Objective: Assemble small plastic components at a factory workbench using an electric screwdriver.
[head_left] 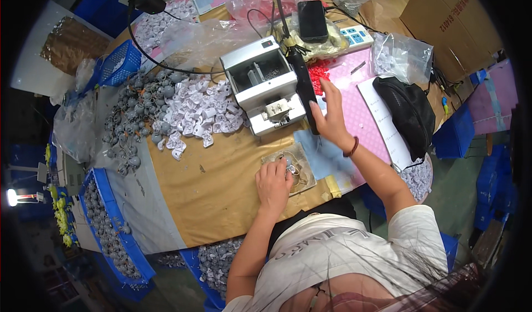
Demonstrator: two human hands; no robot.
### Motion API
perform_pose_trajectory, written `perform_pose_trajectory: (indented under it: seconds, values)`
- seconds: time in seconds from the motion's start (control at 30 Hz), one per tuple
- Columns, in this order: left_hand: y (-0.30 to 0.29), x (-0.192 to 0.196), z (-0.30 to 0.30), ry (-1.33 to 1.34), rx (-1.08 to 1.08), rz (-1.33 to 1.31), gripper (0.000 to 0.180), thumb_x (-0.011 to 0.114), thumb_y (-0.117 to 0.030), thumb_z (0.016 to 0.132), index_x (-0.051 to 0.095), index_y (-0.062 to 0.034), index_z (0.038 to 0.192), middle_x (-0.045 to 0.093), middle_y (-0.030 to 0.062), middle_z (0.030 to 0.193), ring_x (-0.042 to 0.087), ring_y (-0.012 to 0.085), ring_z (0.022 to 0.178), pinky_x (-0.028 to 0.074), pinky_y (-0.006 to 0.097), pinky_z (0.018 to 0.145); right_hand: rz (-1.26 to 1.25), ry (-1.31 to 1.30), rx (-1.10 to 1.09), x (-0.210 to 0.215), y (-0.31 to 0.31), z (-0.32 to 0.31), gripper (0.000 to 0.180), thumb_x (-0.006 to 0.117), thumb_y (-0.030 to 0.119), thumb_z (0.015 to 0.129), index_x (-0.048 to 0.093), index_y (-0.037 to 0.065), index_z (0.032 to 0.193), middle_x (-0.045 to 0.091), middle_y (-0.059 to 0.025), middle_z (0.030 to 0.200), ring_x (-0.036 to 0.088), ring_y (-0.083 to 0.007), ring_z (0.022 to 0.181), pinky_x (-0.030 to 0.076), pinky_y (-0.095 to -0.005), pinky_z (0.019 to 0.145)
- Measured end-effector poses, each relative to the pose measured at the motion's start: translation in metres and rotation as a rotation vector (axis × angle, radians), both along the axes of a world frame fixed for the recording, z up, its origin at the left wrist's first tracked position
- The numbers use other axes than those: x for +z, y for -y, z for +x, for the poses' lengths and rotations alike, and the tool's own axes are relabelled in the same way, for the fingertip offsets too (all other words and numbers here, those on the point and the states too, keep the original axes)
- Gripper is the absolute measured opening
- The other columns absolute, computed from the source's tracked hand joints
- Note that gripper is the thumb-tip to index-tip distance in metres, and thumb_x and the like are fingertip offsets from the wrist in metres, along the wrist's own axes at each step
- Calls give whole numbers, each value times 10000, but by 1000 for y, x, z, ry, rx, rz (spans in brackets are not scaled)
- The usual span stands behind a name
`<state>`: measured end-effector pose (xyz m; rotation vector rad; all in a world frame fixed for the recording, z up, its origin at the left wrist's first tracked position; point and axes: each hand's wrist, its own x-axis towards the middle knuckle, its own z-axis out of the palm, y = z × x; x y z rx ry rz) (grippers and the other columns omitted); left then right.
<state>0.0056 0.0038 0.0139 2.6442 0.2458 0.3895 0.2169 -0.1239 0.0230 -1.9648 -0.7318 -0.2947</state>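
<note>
My left hand [272,184] is curled over a small square plate [306,182] near the front of the table. At its fingertips is a small grey round part [287,160], with a thin pale wire or ring beside it. My right hand [334,120] is raised over the table, its thumb and fingers apart and nothing visible between them. Just beyond those fingers lies a pile of small red pieces [318,74]. A silver and grey bench machine [260,84] with a black bar stands to the left of my right hand.
White plastic parts [202,109] and grey ball-shaped parts with wires [130,115] are heaped left of the machine. A phone [312,21], power strip [356,37], black pouch [407,112] and clear bag [400,59] sit at the back and right. Blue bins [145,267] stand below the table edge.
</note>
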Motion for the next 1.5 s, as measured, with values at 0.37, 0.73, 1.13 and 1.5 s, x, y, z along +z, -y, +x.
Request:
perform_pose_trajectory:
  seconds: [0.37, 0.73, 1.13, 1.5]
  values:
    - [2, -6, -4, 72, 13, -30, 402, 729, -123, 791, 637, -65, 1178, 623, 97, 992, 582, 305, 993, 453, 441, 850, 536, -183, 235, 68, -19, -9, 614, 771, -13, 807, 479, -4, 1347, 630, -54, 1061, 612, -126, 929, 498, -275, 829]
    - [4, -11, -4, 90, 33, 8, 392, 725, -149, 783, 650, -81, 1161, 654, 78, 1004, 602, 280, 977, 470, 427, 827, 429, -358, 396, 104, -94, 5, 418, 750, 51, 802, 564, 14, 1175, 624, -16, 864, 593, -106, 748, 502, -293, 691]
    - [0, -13, -6, 82, 12, -73, 321, 737, -148, 789, 647, -67, 1086, 637, 107, 980, 591, 329, 973, 463, 464, 803, 323, -579, 526, 83, -49, -69, 582, 804, 50, 780, 501, 19, 1275, 614, -37, 1021, 573, -109, 879, 491, -294, 770]
    - [0, -15, -2, 131, 46, -15, 222, 695, -162, 781, 606, -88, 970, 593, 74, 918, 582, 288, 940, 453, 449, 785, 313, -491, 642, 60, -36, -83, 779, 705, -106, 800, 346, -16, 1485, 618, -24, 833, 572, -79, 753, 468, -255, 702]
